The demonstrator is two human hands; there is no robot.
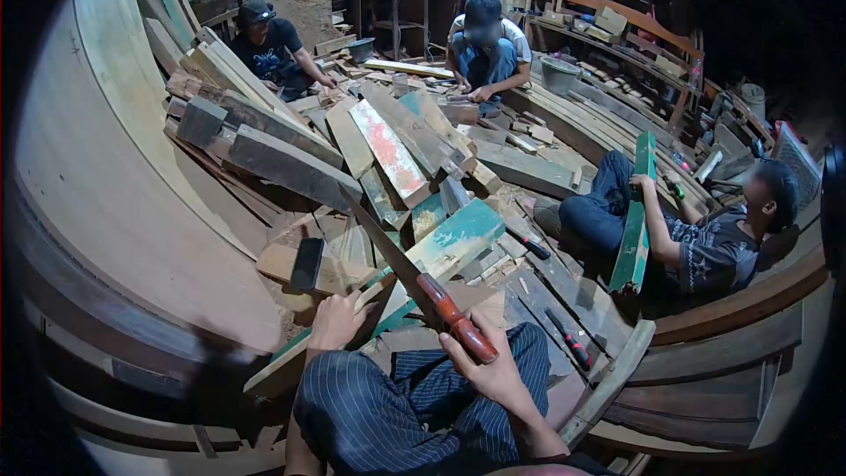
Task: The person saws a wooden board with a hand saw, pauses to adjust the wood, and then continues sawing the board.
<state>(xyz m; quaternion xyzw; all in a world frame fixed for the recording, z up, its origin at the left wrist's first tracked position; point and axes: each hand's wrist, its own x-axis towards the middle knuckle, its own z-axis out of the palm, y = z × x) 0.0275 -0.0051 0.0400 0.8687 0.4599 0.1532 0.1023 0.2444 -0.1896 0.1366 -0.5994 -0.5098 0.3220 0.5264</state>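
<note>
My right hand (485, 366) grips the red-brown wooden handle (456, 317) of a long dark blade (388, 242), whose tip points up and away to the left. The blade lies across the view above a green and pale board (449, 238). My left hand (337, 323) is closed on the near left part of that board, left of the handle; some of its fingers are hidden. A black phone (307, 264) rests on a wood piece just beyond my left hand.
Wood blocks (304, 163) are piled ahead. Two people crouch or sit at the back; a third at right holds a green beam (636, 220). A red-handled tool (577, 351) and a black-handled tool (534, 249) lie at right. A large curved panel (132, 167) stands at left.
</note>
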